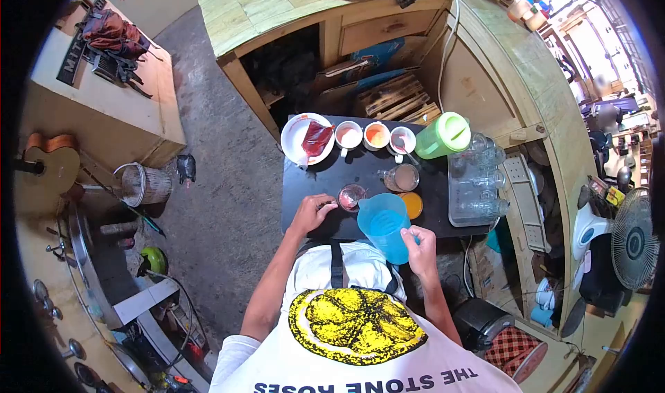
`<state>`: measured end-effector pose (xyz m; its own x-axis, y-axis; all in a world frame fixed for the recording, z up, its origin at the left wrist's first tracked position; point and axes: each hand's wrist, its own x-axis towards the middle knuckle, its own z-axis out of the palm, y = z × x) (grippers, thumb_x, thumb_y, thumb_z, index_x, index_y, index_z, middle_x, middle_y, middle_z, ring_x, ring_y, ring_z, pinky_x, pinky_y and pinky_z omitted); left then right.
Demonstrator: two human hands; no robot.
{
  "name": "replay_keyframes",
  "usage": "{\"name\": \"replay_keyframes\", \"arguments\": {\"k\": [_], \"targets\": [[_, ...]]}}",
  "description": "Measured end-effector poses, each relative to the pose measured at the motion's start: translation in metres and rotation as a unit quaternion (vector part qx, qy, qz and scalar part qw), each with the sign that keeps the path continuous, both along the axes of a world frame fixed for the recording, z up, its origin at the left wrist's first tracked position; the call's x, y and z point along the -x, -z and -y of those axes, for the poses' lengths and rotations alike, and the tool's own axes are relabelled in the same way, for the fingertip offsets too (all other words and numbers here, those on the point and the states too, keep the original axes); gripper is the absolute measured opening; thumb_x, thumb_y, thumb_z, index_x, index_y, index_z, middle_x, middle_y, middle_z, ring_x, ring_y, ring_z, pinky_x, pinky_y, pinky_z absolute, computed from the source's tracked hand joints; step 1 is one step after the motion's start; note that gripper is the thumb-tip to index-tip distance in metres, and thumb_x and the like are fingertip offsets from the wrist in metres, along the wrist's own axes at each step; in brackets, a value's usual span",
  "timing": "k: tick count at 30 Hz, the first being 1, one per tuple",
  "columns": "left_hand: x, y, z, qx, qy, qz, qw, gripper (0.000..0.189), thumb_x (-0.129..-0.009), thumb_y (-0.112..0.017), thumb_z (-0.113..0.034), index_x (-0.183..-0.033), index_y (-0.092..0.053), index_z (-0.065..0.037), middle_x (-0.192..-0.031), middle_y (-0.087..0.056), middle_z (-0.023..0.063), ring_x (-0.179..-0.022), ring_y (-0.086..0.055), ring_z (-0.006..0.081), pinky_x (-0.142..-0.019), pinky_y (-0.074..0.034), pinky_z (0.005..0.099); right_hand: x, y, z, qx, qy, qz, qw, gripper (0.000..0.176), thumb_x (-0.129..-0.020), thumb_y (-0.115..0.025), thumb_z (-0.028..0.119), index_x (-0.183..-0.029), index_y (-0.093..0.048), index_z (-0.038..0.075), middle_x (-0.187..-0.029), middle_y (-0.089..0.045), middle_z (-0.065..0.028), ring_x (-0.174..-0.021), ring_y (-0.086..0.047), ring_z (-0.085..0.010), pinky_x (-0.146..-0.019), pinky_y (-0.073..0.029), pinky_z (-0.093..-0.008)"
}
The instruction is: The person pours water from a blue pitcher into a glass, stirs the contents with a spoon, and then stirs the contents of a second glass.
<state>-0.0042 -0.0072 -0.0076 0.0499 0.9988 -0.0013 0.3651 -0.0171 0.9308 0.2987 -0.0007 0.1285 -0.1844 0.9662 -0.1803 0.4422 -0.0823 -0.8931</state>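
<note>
Blue translucent pitcher sits at the near edge of the black tabletop, gripped at its handle by the right hand, whose fingers are closed around it. It leans toward the person's left, with its spout just beside a glass mug that has something reddish inside. The left hand is on the opposite side of that mug, well apart from the pitcher; its fingers are loosely bent, with the fingertips right by the glass, though whether they touch or hold it I cannot tell.

Between the hands, then, lie the mug and the pitcher's mouth. Just beyond the pitcher, an orange-filled glass is partly hidden by it, and a mug of brown drink stands beyond that. Along the far edge, from left to right, are a white bowl with a red pouch in it, three white cups, the rightmost with a spoon in it, and a lidded green pitcher. At the right end, a clear tray holds several glass mugs.
</note>
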Motion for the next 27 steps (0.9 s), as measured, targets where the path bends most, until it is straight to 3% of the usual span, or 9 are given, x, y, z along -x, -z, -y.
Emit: {"name": "replay_keyframes", "arguments": {"k": [6, 15, 27], "targets": [[0.000, 0.000, 0.000, 0.027, -0.001, -0.008, 1.000, 0.023, -0.092, -0.068, -0.016, -0.101, -0.072, 0.005, -0.089, -0.071, 0.0197, -0.080, -0.070, 0.0362, -0.074, -0.052, 0.0397, 0.006, -0.009, -0.005, 0.019, -0.029, 0.044, 0.998, 0.038, -0.095, -0.065, 0.018, -0.068, -0.052, -0.005, -0.059, -0.049, -0.0136, -0.057, -0.043, -0.0137, -0.054, -0.036, -0.0384], [-0.002, 0.000, 0.000, 0.055, -0.010, -0.013, 0.998, 0.022, -0.091, -0.070, -0.016, -0.099, -0.071, 0.004, -0.090, -0.072, 0.0187, -0.081, -0.071, 0.0325, -0.073, -0.053, 0.0403, 0.017, -0.021, -0.012, 0.049, -0.067, 0.101, 0.991, 0.036, -0.097, -0.062, 0.021, -0.073, -0.062, -0.006, -0.067, -0.062, -0.0215, -0.060, -0.063, -0.0269, -0.059, -0.045, -0.0403], [-0.003, 0.001, 0.001, 0.047, -0.017, -0.015, 0.999, 0.022, -0.090, -0.070, -0.017, -0.099, -0.072, 0.003, -0.091, -0.073, 0.0175, -0.080, -0.071, 0.0313, -0.072, -0.053, 0.0387, 0.025, -0.030, -0.018, 0.051, -0.090, 0.129, 0.986, 0.036, -0.098, -0.062, 0.022, -0.077, -0.064, -0.008, -0.072, -0.065, -0.0252, -0.068, -0.069, -0.0350, -0.062, -0.048, -0.0439]]}}
